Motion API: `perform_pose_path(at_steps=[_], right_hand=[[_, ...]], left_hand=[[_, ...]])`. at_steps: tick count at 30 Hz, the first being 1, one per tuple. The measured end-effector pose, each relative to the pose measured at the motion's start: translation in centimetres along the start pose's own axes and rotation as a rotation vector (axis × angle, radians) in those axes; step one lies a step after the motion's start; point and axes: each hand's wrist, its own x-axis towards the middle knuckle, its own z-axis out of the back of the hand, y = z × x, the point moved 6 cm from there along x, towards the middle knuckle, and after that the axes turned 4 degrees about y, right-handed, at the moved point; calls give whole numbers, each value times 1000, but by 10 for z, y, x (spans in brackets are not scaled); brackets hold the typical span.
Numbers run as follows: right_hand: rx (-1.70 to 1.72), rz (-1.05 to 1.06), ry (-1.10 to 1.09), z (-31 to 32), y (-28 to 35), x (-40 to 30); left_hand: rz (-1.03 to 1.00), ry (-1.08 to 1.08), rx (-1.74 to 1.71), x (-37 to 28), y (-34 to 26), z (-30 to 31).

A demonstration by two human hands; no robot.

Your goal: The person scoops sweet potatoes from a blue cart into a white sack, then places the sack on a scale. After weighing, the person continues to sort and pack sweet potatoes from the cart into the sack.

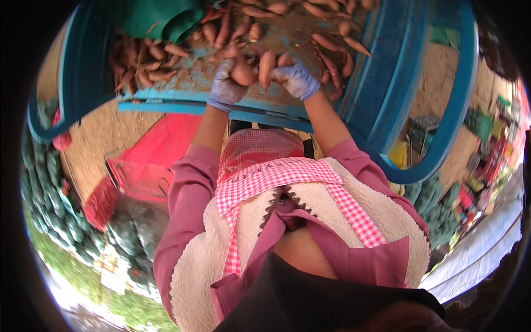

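Both my hands wear bluish, soiled gloves above a blue metal truck bed (195, 86) strewn with soil. My left hand (227, 85) is closed around a plump reddish sweet potato (242, 71), with more roots just beyond its fingers. My right hand (296, 79) grips a sweet potato (266, 68) that hangs upright at its fingertips, and another root shows beside its knuckles. A pile of sweet potatoes (141, 60) lies to the left, and several more (334, 66) lie to the right of my right hand.
A green plastic container (153, 16) lies on its side at the bed's upper left. Blue metal side rails (460, 95) flank the bed. Below on the ground are a red crate-like container (153, 157), a red mesh sack (101, 203) and filled green sacks (45, 174).
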Motion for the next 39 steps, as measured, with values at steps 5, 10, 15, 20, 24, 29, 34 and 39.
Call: perform_pose_path(at_steps=[5, 10, 15, 20, 24, 29, 34, 39], right_hand=[[35, -145, -135, -55, -38, 2], [35, -387, 55, -152, -62, -1], [157, -447, 450, -318, -107, 4], [274, -493, 642, -418, -232, 10], [-244, -489, 574, -394, -329, 24], [-431, -391, 319, -268, -194, 7], [-1470, -41, -822, 11, -28, -58], [-1098, -835, -1238, 135, -5, -120]], left_hand=[[-146, 17, 125, -58, -20, -1], [-395, -73, 118, -166, -54, -5], [-535, -339, 55, -334, -103, 23], [-596, -696, 120, -455, -149, 92], [-191, -1052, 417, -475, -130, 201], [164, -1188, 616, -449, -94, 238], [-139, -1200, 1297, -437, -133, 226], [-566, -934, 2024, -323, -149, 58]])
